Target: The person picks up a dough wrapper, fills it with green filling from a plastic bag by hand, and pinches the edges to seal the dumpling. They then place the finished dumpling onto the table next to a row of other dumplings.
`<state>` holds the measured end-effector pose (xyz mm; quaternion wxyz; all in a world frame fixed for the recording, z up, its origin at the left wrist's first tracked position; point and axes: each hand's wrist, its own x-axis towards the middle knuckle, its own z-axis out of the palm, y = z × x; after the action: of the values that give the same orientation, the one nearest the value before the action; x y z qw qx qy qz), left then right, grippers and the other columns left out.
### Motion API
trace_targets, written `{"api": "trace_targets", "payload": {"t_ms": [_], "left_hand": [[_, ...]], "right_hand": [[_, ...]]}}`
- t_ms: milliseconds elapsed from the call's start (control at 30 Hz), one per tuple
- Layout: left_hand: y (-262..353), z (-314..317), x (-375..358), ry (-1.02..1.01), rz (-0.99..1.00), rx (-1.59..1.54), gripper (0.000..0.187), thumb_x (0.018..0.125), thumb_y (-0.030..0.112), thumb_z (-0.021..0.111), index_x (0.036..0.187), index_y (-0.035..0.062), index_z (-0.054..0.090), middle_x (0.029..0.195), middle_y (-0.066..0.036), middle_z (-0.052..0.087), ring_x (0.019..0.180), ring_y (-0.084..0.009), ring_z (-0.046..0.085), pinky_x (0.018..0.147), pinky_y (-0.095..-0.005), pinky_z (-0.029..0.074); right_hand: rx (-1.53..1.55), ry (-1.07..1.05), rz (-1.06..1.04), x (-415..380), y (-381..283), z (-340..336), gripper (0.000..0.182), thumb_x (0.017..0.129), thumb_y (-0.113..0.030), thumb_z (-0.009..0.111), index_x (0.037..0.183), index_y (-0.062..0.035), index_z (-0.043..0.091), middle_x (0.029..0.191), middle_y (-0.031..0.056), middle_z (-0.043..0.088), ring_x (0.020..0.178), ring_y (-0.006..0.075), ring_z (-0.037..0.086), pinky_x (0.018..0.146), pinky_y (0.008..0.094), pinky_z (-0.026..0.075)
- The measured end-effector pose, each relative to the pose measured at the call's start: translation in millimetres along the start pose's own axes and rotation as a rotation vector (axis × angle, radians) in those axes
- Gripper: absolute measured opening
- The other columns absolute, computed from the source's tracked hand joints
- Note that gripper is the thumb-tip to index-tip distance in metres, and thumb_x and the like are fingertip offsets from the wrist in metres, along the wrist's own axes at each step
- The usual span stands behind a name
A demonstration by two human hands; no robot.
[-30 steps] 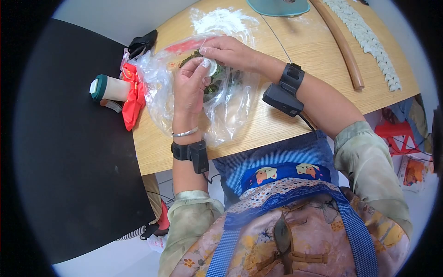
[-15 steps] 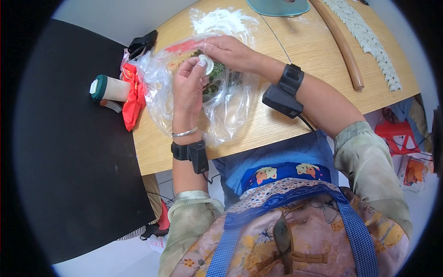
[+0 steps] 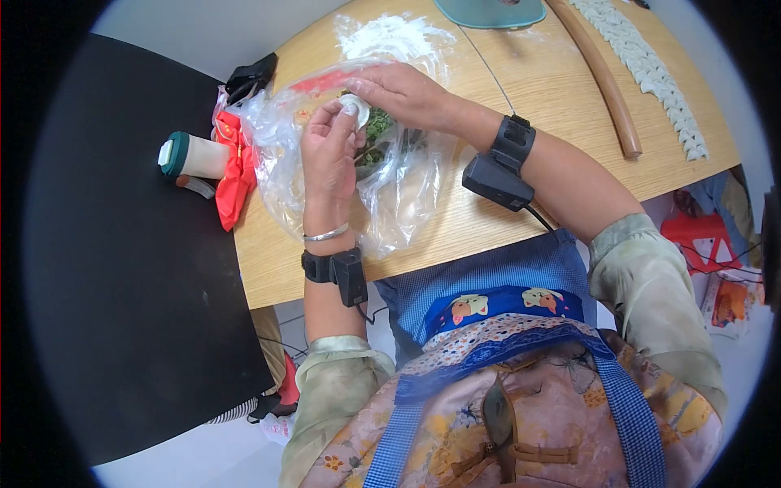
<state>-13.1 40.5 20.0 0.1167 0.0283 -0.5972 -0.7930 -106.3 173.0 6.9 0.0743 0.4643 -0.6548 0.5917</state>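
Observation:
Over a clear plastic bag (image 3: 394,203) of chopped green filling (image 3: 377,128), I hold up a small white dough dumpling (image 3: 359,112). Its side toward me is pinched between the thumb and curled fingers of my left hand (image 3: 329,146). Coming across from the right, my right hand (image 3: 403,93) closes its fingers along the far edge of the same dumpling. Some of those fingertips are hidden behind the dough. The bag lies loosely spread on the wooden table (image 3: 277,272), below both hands.
White flour (image 3: 394,37) is scattered at the back. A teal dish (image 3: 492,12), a wooden rolling pin (image 3: 602,85) and a long row of dumplings (image 3: 643,65) lie to the right. On the left are a green-lidded cup (image 3: 199,156) and a red bag (image 3: 236,179).
Both hands have shifted slightly left with the dumpling. The right fingers have moved further over its far edge. The bag and the other things have stayed put.

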Motion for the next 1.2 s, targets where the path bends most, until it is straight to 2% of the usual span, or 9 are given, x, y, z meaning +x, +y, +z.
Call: {"api": "trace_targets", "payload": {"t_ms": [200,300,533,600,633,700,933,1133,1200], "left_hand": [[2,3,-2,0.020,-0.006,-0.015,0.015,0.088,0.011,0.063,0.100,0.0036,0.056,0.081,0.000,0.059,0.068,-0.0059,0.056,0.060,-0.0200,0.046],[2,1,-1,0.005,-0.012,0.012,0.015,0.089,0.012,0.062,0.099,0.0031,0.056,0.081,-0.001,0.060,0.068,-0.0067,0.057,0.059,-0.0200,0.046],[-1,-8,2,-0.019,0.023,0.084,0.019,0.091,0.014,0.062,0.105,0.0041,0.057,0.087,-0.003,0.063,0.073,-0.0107,0.061,0.064,-0.0215,0.049],[0,-3,-1,0.025,0.027,0.089,0.019,0.091,0.014,0.062,0.105,0.0040,0.057,0.086,-0.002,0.062,0.073,-0.0103,0.059,0.061,-0.0198,0.045],[0,-4,0,0.026,0.026,0.089,0.019,0.091,0.014,0.062,0.105,0.0040,0.057,0.086,-0.002,0.062,0.073,-0.0103,0.059,0.061,-0.0198,0.045],[-1,-6,2,-0.035,0.029,0.109,0.019,0.091,0.014,0.062,0.106,0.0039,0.057,0.086,-0.002,0.061,0.073,-0.0088,0.057,0.059,-0.0184,0.042],[-4,-6,2,0.040,0.088,0.089,0.014,0.089,0.012,0.063,0.098,0.0024,0.058,0.079,-0.003,0.062,0.064,-0.0061,0.054,0.057,-0.0184,0.042],[-1,-5,2,0.012,0.056,0.081,0.018,0.092,0.013,0.061,0.106,0.0033,0.058,0.086,-0.004,0.063,0.075,-0.0088,0.058,0.061,-0.0199,0.045],[-1,-2,2,0.033,0.058,0.061,0.014,0.091,0.013,0.061,0.100,0.0016,0.059,0.079,-0.005,0.064,0.064,-0.0068,0.055,0.057,-0.0184,0.043]], "right_hand": [[-0.147,-0.115,-0.043,0,-1,-1,0.026,0.094,-0.023,0.050,0.090,0.0013,0.058,0.081,0.0150,0.056,0.080,0.0259,0.055,0.075,0.0375,0.044],[-0.084,-0.070,-0.065,1,-3,-2,0.032,0.093,-0.028,0.049,0.089,0.0011,0.061,0.082,0.0205,0.062,0.076,0.0348,0.059,0.072,0.0419,0.045],[0.050,-0.040,-0.042,-2,3,2,0.033,0.095,-0.027,0.047,0.091,0.0024,0.062,0.085,0.0210,0.063,0.077,0.0336,0.060,0.073,0.0403,0.046],[0.046,-0.170,0.076,-3,-1,-2,0.027,0.097,-0.021,0.047,0.096,0.0035,0.059,0.088,0.0107,0.060,0.083,0.0198,0.057,0.077,0.0319,0.046],[0.046,-0.171,0.077,-2,-1,-2,0.027,0.097,-0.021,0.047,0.096,0.0035,0.059,0.088,0.0107,0.060,0.083,0.0198,0.057,0.077,0.0319,0.046],[-0.096,-0.108,-0.034,-1,0,-2,0.033,0.095,-0.027,0.047,0.093,0.0027,0.061,0.085,0.0202,0.062,0.079,0.0331,0.060,0.073,0.0402,0.046],[0.033,-0.051,-0.062,-1,5,2,0.031,0.094,-0.027,0.048,0.090,0.0017,0.060,0.083,0.0197,0.061,0.079,0.0328,0.059,0.072,0.0413,0.044],[-0.099,-0.075,-0.069,-2,3,1,0.033,0.096,-0.028,0.045,0.092,0.0009,0.060,0.082,0.0196,0.060,0.078,0.0338,0.058,0.072,0.0418,0.044],[-0.118,-0.065,-0.076,-1,2,1,0.032,0.096,-0.027,0.045,0.091,0.0007,0.060,0.082,0.0198,0.061,0.077,0.0344,0.058,0.071,0.0421,0.044]]}}
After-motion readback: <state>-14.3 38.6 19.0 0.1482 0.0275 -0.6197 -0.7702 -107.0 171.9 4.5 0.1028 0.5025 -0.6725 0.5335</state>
